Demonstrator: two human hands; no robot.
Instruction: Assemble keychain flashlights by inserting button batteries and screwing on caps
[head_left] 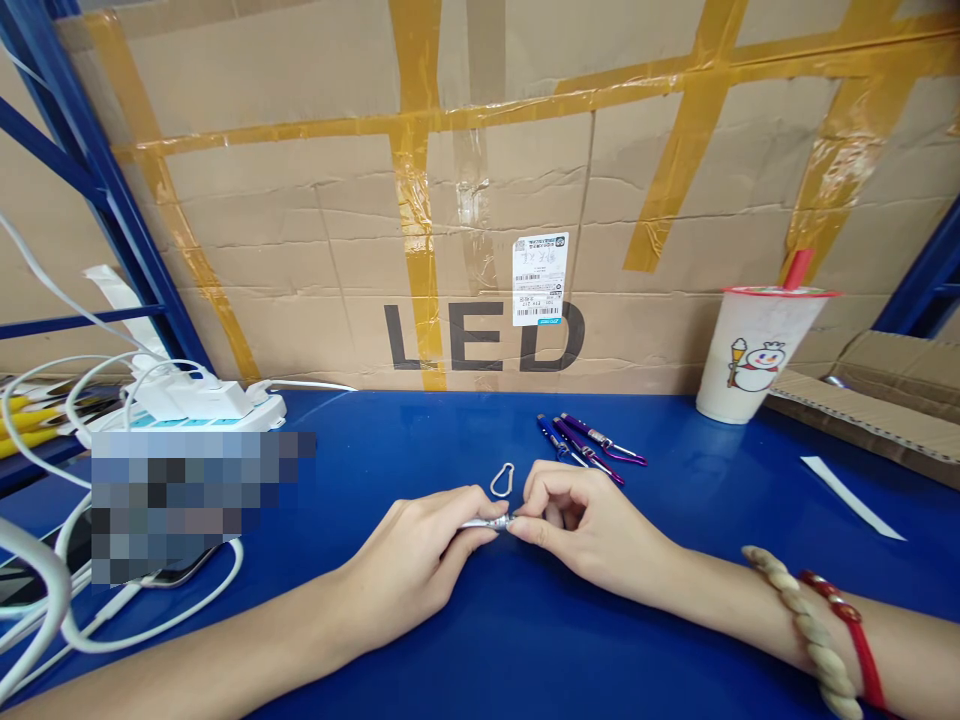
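Observation:
My left hand [424,555] pinches a small silver pen-like tube [486,523] that lies just above the blue table [420,440]. My right hand [577,520] is closed on the tube's right end, fingertip to fingertip with the left. A silver carabiner clip [502,479] lies on the table just behind the two hands. Three small purple and blue tubes with clips [589,442] lie in a bunch behind my right hand.
A white cup with a red straw [752,350] stands at the back right by cardboard pieces [877,400]. A white power strip with chargers [199,400] and white cables [150,615] fill the left. A taped cardboard wall marked LED [480,200] closes the back. A white strip [851,497] lies right.

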